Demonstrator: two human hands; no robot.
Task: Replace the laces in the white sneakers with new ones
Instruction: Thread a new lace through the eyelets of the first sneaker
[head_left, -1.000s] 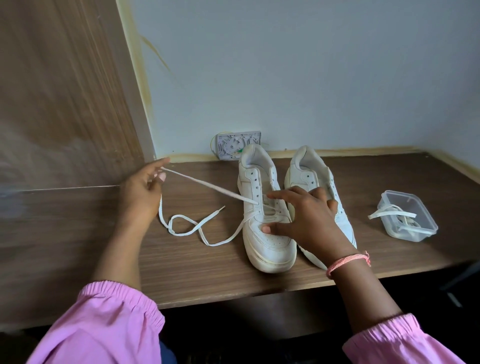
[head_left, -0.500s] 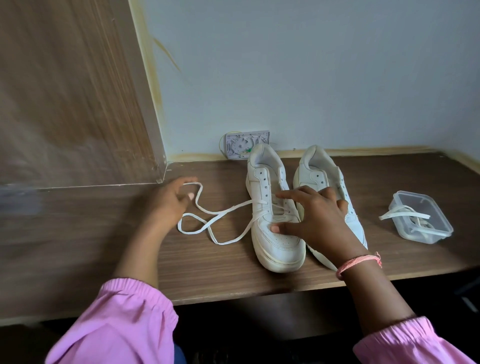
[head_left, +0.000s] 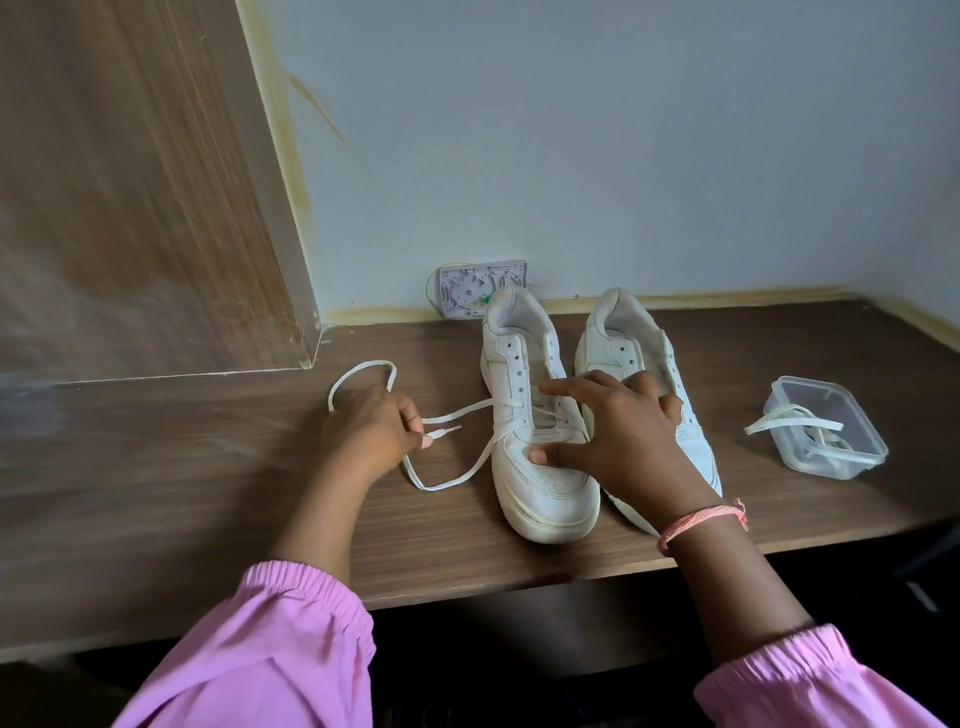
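A: Since a second ago the left hand (head_left: 371, 434) came in from 9 o'clock toward the shoes, so the lace (head_left: 447, 480) went from taut to slack and lies in loops on the desk (head_left: 208, 493).

B: Does the hand hold it now?

A: Yes. Thumb and fingers pinch the lace close to its tip, at 9 o'clock from the left shoe (head_left: 535, 431). One loop curves behind the hand, another goes under it to the lowest eyelets.

B: And the right hand (head_left: 618, 441)?

A: It rests on the left shoe with spread, relaxed fingers; the forefinger points at the eyelets, the thumb presses the toe part. It grips nothing.

B: Where is the second shoe?

A: The right shoe (head_left: 649, 374) stands just beside the first, at 3 o'clock, partly covered by the hand. Its upper eyelets show no lace.

B: Any container?

A: A clear plastic box (head_left: 852, 462), without lid, at 3 o'clock from the shoes, well apart. Inside lie white laces (head_left: 795, 423); one strip hangs over the rim toward the shoes.

B: Anything behind?

A: A small grey plate (head_left: 467, 286) leans at the wall (head_left: 623, 156), at 12 o'clock.
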